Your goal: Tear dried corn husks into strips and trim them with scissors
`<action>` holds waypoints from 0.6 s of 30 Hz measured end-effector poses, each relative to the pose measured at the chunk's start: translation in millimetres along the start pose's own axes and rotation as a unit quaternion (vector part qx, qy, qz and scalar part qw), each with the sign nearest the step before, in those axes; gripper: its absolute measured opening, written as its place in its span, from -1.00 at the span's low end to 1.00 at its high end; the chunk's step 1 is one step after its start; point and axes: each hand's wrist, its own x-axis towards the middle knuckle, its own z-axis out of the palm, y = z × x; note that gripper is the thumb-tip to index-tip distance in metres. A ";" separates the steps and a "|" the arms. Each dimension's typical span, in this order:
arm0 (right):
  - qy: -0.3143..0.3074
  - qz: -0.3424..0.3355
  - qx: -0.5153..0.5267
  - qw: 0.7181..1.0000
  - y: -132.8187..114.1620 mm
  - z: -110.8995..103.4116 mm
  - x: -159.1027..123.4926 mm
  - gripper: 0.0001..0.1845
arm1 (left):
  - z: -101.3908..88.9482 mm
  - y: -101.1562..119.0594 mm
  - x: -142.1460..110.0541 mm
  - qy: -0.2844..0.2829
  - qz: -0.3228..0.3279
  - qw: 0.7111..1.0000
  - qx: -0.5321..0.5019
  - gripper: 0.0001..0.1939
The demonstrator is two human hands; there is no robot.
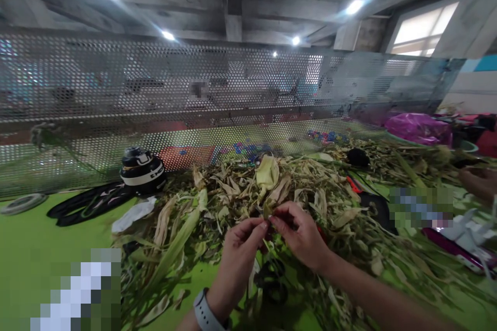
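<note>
My left hand point(243, 243), with a pale watch band point(207, 310) at the wrist, pinches with thumb and forefinger. Close by on its right, my right hand point(301, 238) pinches too, and the fingertips nearly touch. Between them is a small greenish-brown piece of leaf point(267, 210), partly hidden by the fingers. Behind the hands spreads a heap of dried corn husks and leaves point(229, 191), with a broad pale yellow-green husk point(267, 171) standing up on it. Under the hands lie dark looped shapes point(275, 289), in shadow, whose kind I cannot make out.
A perforated metal screen point(217, 88) runs behind the green table point(27, 248). At left are a round black-and-white object point(143, 170), black straps point(89, 204) and a white scrap point(134, 215). Rightward lie a red-handled tool point(353, 184), a purple bag point(419, 128) and another person's hand point(479, 183).
</note>
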 end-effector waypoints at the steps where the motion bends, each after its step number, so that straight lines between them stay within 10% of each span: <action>1: -0.001 -0.004 -0.007 1.000 0.7 -0.1 0.1 -0.89 | -0.5 -0.6 0.2 -0.001 0.003 1.000 0.001 -0.81; 18: -0.056 -0.030 -0.115 0.991 1.2 -8.2 6.4 -0.86 | -2.4 -0.1 2.9 -0.045 -0.035 0.998 0.035 -0.79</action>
